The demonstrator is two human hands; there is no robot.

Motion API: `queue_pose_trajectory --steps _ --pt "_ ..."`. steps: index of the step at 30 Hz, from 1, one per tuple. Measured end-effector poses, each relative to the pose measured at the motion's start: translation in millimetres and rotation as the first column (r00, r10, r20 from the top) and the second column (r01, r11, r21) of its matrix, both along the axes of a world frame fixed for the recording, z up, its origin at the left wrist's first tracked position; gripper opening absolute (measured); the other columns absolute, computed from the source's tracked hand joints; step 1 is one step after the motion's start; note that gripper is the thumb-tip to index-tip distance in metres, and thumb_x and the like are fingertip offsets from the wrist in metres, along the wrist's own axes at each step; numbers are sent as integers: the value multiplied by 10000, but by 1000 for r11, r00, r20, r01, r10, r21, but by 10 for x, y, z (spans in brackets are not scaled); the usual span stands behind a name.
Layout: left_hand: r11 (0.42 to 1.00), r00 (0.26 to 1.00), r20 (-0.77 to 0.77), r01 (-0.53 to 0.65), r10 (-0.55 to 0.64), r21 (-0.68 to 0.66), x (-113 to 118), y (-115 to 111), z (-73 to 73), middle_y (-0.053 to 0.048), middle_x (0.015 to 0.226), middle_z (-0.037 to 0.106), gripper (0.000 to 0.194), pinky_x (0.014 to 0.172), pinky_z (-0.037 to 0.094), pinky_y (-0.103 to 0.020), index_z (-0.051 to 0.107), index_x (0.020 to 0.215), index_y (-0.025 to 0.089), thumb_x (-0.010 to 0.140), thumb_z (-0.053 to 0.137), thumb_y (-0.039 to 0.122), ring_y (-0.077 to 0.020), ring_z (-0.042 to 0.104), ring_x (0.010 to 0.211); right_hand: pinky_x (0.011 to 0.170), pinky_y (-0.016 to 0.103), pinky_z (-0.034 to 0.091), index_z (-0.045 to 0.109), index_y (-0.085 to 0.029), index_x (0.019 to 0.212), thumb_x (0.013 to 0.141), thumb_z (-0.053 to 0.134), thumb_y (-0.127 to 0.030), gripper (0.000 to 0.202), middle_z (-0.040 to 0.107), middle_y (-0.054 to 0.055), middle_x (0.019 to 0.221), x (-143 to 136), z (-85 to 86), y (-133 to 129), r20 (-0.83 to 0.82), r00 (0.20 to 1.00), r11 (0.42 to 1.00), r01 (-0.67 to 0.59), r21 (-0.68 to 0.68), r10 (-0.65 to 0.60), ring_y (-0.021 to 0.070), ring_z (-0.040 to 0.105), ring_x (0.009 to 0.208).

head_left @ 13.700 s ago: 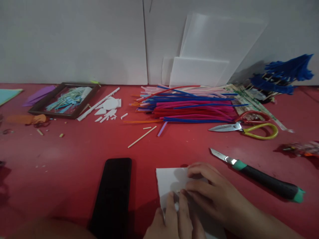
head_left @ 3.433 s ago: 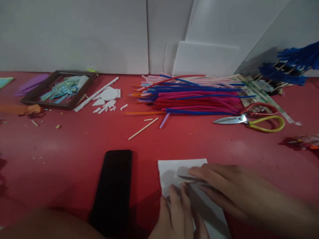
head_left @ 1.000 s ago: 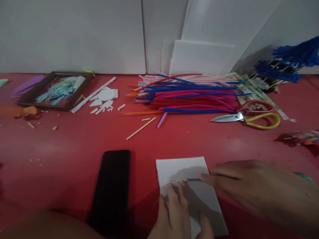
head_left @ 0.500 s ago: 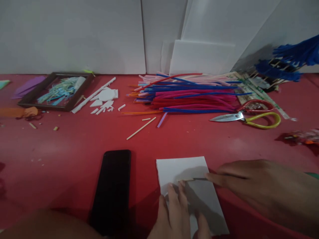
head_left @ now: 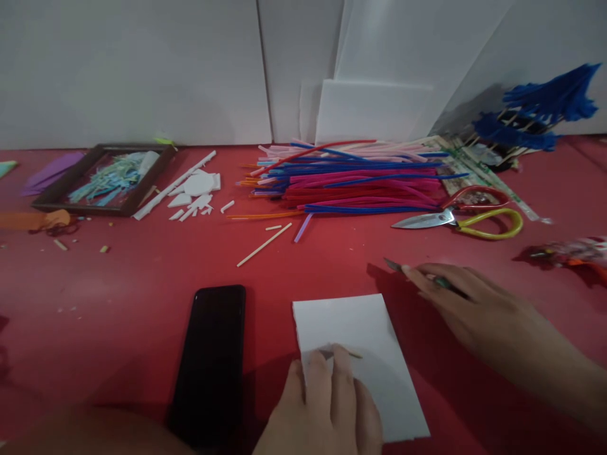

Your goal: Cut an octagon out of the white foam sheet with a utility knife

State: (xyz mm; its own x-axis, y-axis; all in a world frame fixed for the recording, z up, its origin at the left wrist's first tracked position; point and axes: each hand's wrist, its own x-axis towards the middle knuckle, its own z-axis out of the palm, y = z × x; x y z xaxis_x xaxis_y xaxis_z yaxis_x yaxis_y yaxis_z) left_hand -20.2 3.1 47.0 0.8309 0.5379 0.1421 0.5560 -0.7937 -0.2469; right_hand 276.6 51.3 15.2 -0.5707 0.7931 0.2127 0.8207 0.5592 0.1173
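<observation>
A white board (head_left: 351, 319), like foam board or card, lies on the red table. My left hand (head_left: 327, 398) rests on its near-left part, fingers bent and close together. From beneath those fingertips a short thin wooden stick (head_left: 353, 354) pokes out to the right; its other end is hidden. My right hand (head_left: 465, 303) is closed round the green handle of a craft knife (head_left: 394, 265). The blade points left, apart from the board and beyond its far right corner.
A black phone (head_left: 208, 360) lies left of the board. Farther back are a pile of colourful pipe cleaners (head_left: 360, 180), scissors (head_left: 488, 221), loose wooden sticks (head_left: 264, 244), white scraps (head_left: 199, 184) and a brown frame (head_left: 88, 208). White panels (head_left: 133, 69) stand behind.
My right hand has lifted the craft knife off the stick and moved it away from the board, up and to the right. My left hand has shifted slightly left, still on the stick.
</observation>
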Motion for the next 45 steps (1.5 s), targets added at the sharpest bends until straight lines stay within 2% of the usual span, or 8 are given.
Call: queue_pose_trajectory --steps 5,8,13,17,26,35,41,45 --pt "991 997 67 42 -33 -130 50 223 39 -35 916 736 95 548 526 -300 640 1002 170 984 596 252 -193 662 732 798 513 602 607 -121 1369 878 393 14 552 722 196 1152 -75 -126 -51 3 994 993 108 44 -108 356 703 984" --pt "940 994 -74 50 -79 -338 72 455 102 -9 791 673 103 515 478 -295 604 849 195 928 670 189 -205 633 718 898 536 554 646 -112 1314 899 389 16 505 705 206 1162 -124 -144 -55 -58 989 987 138 84 -134 371 668 1075" --pt "796 965 -225 -27 -137 -605 -33 773 286 -65 1003 695 263 694 496 -329 607 1002 158 830 593 -41 -225 630 860 841 480 544 619 -100 1277 1056 438 -343 376 697 200 1082 -383 -105 -247 -224 968 976 150 160 -112 337 666 975" --pt "821 973 -231 -137 7 -554 -157 919 311 -83 1060 671 366 752 458 -358 606 1058 150 817 477 -94 -246 605 893 823 433 564 588 -115 1251 1037 411 -595 554 736 158 1025 -613 -125 -427 -320 947 996 63 65 -39 302 698 925" --pt "769 985 -72 -166 155 -617 -277 1062 155 -28 940 647 225 677 417 -297 552 966 187 916 458 -11 -195 629 815 982 534 544 465 -245 1463 989 574 -341 495 650 156 1412 -384 -175 -66 -395 912 969 13 -246 -112 349 617 1290" --pt "820 938 -147 -346 314 -456 -217 1216 103 -106 1016 647 276 730 464 -367 598 1071 134 946 393 -4 -273 633 919 591 339 561 577 -188 1099 1061 455 -365 217 715 74 812 -633 -91 -329 -425 901 996 65 -61 -85 227 700 688" --pt "839 923 -171 -384 344 -387 -117 1323 131 -138 1092 632 262 775 519 -381 627 1117 112 1012 390 71 -287 638 994 628 303 575 571 -173 1065 1074 392 -260 199 710 55 766 -797 -72 -633 -449 892 998 63 13 -51 190 688 667" --pt "860 925 -174 -378 338 -343 -56 1064 223 -175 1224 633 250 854 547 -440 643 1206 104 1035 504 222 -319 638 1054 526 270 525 525 -237 881 1043 453 -243 178 628 -3 643 -831 -91 -786 -476 879 999 31 -22 -38 158 625 552"
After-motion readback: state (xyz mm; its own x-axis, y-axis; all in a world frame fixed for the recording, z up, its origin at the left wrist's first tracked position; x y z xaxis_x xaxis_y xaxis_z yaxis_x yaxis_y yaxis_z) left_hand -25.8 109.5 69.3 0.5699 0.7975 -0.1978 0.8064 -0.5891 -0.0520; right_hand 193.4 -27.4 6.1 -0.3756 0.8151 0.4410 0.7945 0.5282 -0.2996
